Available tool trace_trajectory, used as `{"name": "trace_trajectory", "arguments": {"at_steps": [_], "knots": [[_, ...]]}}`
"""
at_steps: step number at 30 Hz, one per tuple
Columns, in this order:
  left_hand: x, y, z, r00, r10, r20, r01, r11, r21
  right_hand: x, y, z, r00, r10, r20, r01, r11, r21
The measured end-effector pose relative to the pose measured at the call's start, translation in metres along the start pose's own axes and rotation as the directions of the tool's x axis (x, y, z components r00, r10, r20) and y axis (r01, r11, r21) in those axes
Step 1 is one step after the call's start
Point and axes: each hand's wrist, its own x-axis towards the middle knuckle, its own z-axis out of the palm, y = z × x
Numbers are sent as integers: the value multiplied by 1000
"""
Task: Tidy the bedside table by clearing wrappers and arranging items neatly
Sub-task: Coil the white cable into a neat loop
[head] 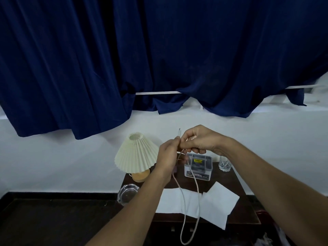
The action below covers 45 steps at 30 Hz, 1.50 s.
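Observation:
Both hands hold a pale charging cable (196, 185) above the dark wooden bedside table (237, 180). My left hand (167, 157) grips the cable near its plug end, which sticks up between the hands. My right hand (198, 139) pinches the cable just beside it. A long loop of cable hangs down past the table's front edge. On the table lie two white paper sheets (218, 203), side by side at the front.
A pleated cream lamp (135, 153) stands at the table's back left, a glass ashtray (127, 193) in front of it. A clear plastic box (198, 168) sits at the back middle, a cut-glass tumbler (224, 165) at the back right. Dark blue curtains hang behind.

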Motion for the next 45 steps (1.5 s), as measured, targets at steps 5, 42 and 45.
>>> {"name": "trace_trajectory", "arguments": {"at_steps": [5, 42, 45], "knots": [[-3, 0, -4, 986, 12, -166, -14, 1000, -12, 4, 16, -8, 988, 30, -151, 0, 980, 197], [-16, 13, 5, 926, -370, 72, 375, 887, -269, -6, 169, 66, 919, 367, -142, -384, 757, -529], [-23, 22, 9, 923, -376, 81, 384, 886, -262, -5, 162, 73, 949, 184, -254, -266, 903, -337]]}}
